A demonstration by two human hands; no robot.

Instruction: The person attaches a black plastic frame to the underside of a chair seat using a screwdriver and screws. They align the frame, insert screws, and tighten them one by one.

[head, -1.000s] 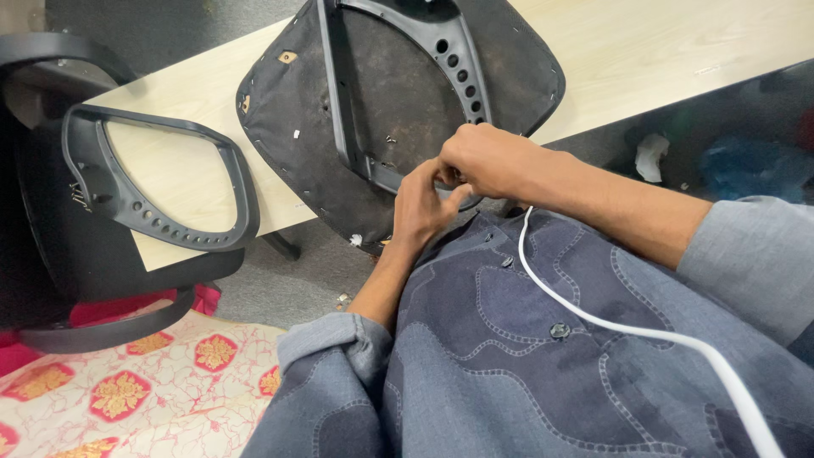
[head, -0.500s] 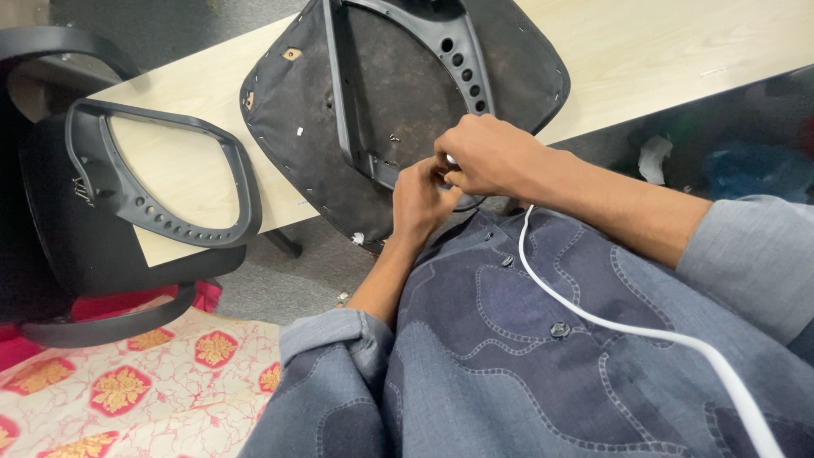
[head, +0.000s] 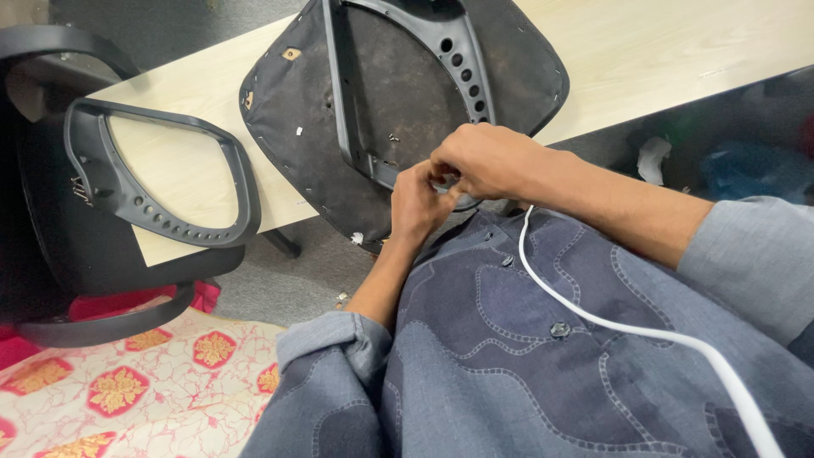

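- Left hand (head: 418,201) and right hand (head: 483,159) pressed together at the near edge of the upturned chair seat (head: 398,102), fingertips pinched on something small, probably a fastener, too hidden to tell.
- Seat lying underside up on the pale counter (head: 661,51), overhanging its near edge.
- Detached armrest (head: 157,174) well apart, resting on the counter's left end.
- White cable (head: 610,318) draped over the grey shirt (head: 509,365).

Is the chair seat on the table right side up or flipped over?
Flipped over. The chair seat shows its stapled black underside and an armrest bracket, while both hands work at its near edge.
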